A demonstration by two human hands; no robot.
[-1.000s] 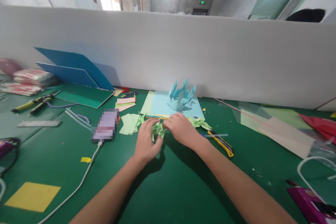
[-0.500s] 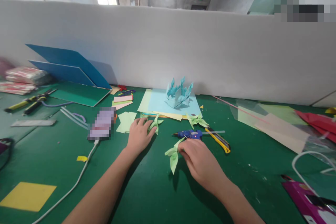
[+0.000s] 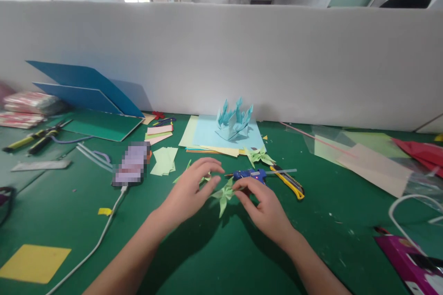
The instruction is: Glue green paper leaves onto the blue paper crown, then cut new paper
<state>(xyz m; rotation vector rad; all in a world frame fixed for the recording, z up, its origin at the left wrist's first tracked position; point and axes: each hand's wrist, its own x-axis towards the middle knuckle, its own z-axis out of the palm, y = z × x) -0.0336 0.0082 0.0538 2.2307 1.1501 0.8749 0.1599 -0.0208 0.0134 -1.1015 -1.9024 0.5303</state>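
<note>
Between finger and thumb, my right hand [image 3: 265, 207] pinches a light green folded paper flower [image 3: 224, 197] above the table. My left hand [image 3: 194, 186] hovers just left of it, thumb and fingers apart, with nothing seen in its grasp. Partly behind the left hand lies another green folded paper piece [image 3: 187, 167]. A further green paper flower [image 3: 259, 156] rests by the stacked sheets. Just beyond the right hand is a blue hot glue gun [image 3: 246, 175] with a clear glue stick in its back.
A yellow utility knife [image 3: 289, 183] lies beside the glue gun. Behind stands a blue origami piece [image 3: 235, 122] on coloured sheets [image 3: 204, 136]. Green paper slips [image 3: 164, 160] and a phone [image 3: 132, 163] on a white cable [image 3: 104, 233] are at left. A white partition [image 3: 311, 64] closes the back.
My left hand has come away from the green paper piece at left and moved right, towards the flower. My right hand has shifted slightly left, and the flower has turned.
</note>
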